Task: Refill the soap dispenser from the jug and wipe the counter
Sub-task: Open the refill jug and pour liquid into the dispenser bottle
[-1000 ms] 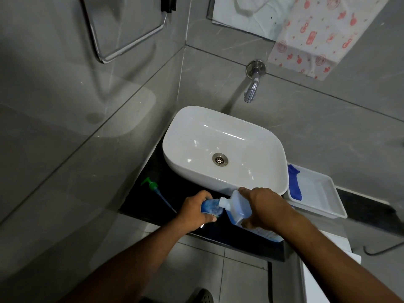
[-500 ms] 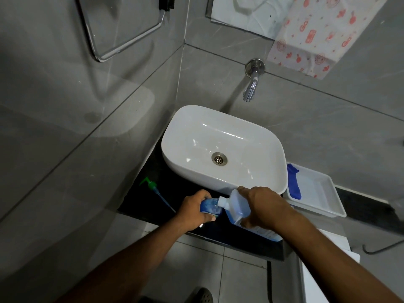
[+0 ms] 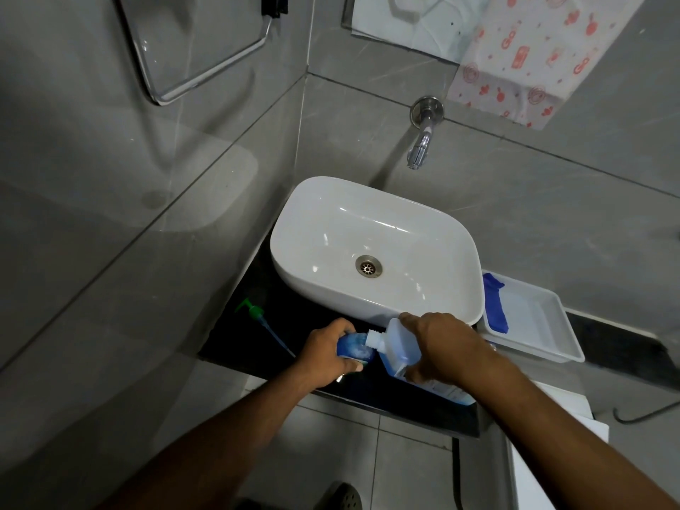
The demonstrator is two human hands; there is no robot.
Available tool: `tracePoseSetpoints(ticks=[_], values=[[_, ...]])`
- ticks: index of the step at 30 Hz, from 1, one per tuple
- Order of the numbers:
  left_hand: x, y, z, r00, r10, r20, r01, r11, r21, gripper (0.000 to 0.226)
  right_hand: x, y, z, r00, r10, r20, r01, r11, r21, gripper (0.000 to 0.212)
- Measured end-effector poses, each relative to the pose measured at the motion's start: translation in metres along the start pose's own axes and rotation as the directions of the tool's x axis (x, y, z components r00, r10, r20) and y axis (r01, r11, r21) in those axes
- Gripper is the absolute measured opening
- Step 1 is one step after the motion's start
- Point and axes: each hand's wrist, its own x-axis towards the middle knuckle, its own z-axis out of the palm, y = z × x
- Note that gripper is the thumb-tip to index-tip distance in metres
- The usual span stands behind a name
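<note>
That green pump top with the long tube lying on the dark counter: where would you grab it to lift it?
Take the green pump head by its collar, coming from above with the left hand, which is nearer. It lies flat on the black counter, and its thin tube trails towards that hand and looks too slender to grip firmly.

glossy white ceramic basin (image 3: 375, 230), translucent plastic jug (image 3: 395, 344), shiny metal tap (image 3: 419, 149)

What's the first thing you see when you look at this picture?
The big white sink in the middle, with a shiny tap above it. Just below, the right hand tips a jug of blue soap into the dispenser bottle, held by the left hand. A green pump lies on the dark counter at the left.
</note>
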Motion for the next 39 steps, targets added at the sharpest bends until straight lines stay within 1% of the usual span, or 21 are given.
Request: tracePoseSetpoints(ticks=[8,10,13,14,16,18,20,22,25,27,29,33,36,37,38,39], values=[[0.0,-0.002,0.0,1.0,0.003,-0.006,-0.003,1.0,-0.01,0.049,-0.002,0.002,0.002,1.0,-0.029,-0.009,0.029,0.999,0.033,0.097],[0.001,-0.003,0.0,1.0,0.005,-0.005,-0.005,1.0,-0.013,0.049,-0.004,0.005,0.003,0.999,-0.038,-0.004,0.038,0.995,0.092,0.094],[0.0,-0.004,0.0,1.0,0.017,-0.01,-0.017,1.0,-0.013,0.048,-0.011,0.011,0.011,0.997,-0.081,-0.016,0.083,0.964,0.253,0.085],[0.0,-0.004,0.0,1.0,0.018,-0.013,-0.018,1.0,-0.012,0.048,-0.012,0.014,0.016,0.994,-0.106,-0.034,0.111,0.939,0.324,0.083],[0.0,-0.005,0.0,0.999,0.025,-0.024,-0.025,1.0,-0.006,0.048,-0.016,0.023,0.028,0.986,-0.122,-0.117,0.165,0.85,0.501,0.079],[0.0,-0.004,-0.001,0.999,0.026,-0.029,-0.026,1.0,0.005,0.049,-0.021,0.036,0.039,0.983,-0.063,-0.175,0.161,0.756,0.635,0.076],[0.0,-0.004,-0.001,0.999,0.02,-0.027,-0.02,1.0,0.013,0.05,-0.027,0.05,0.051,0.985,0.007,-0.172,0.12,0.688,0.716,0.08],[0.0,-0.005,0.0,0.999,0.018,-0.029,-0.017,1.0,0.025,0.05,-0.031,0.064,0.066,0.982,0.084,-0.167,0.087,0.583,0.807,0.084],[0.001,-0.005,0.003,0.999,0.021,-0.036,-0.02,0.999,0.043,0.052,-0.037,0.076,0.088,0.963,0.222,-0.155,0.041,0.447,0.894,0.081],[0.001,-0.005,0.002,0.999,0.017,-0.035,-0.015,0.998,0.06,0.053,-0.038,0.076,0.104,0.941,0.299,-0.156,0.03,0.387,0.922,0.076],[0.002,-0.005,0.002,1.0,0.019,-0.022,-0.017,0.996,0.089,0.055,-0.039,0.075,0.118,0.928,0.34,-0.151,0.028,0.343,0.939,0.073],[0.002,-0.005,0.001,1.0,0.023,-0.017,-0.02,0.992,0.125,0.054,-0.043,0.072,0.14,0.916,0.371,-0.15,0.03,0.312,0.95,0.077],[0.002,-0.006,0.001,0.999,0.028,-0.02,-0.025,0.991,0.133,0.053,-0.047,0.072,0.14,0.935,0.334,-0.122,0.023,0.287,0.958,0.087],[0.002,-0.006,0.001,0.999,0.031,-0.018,-0.028,0.99,0.135,0.053,-0.051,0.07,0.141,0.943,0.315,-0.104,0.005,0.298,0.954,0.087],[0.002,-0.007,0.001,0.999,0.032,-0.014,-0.03,0.99,0.135,0.053,-0.057,0.066,0.145,0.944,0.318,-0.09,-0.023,0.335,0.942,0.083],[0.002,-0.008,0.0,0.999,0.032,-0.011,-0.03,0.991,0.134,0.053,-0.065,0.059,0.151,0.931,0.351,-0.098,-0.061,0.415,0.908,0.074]])
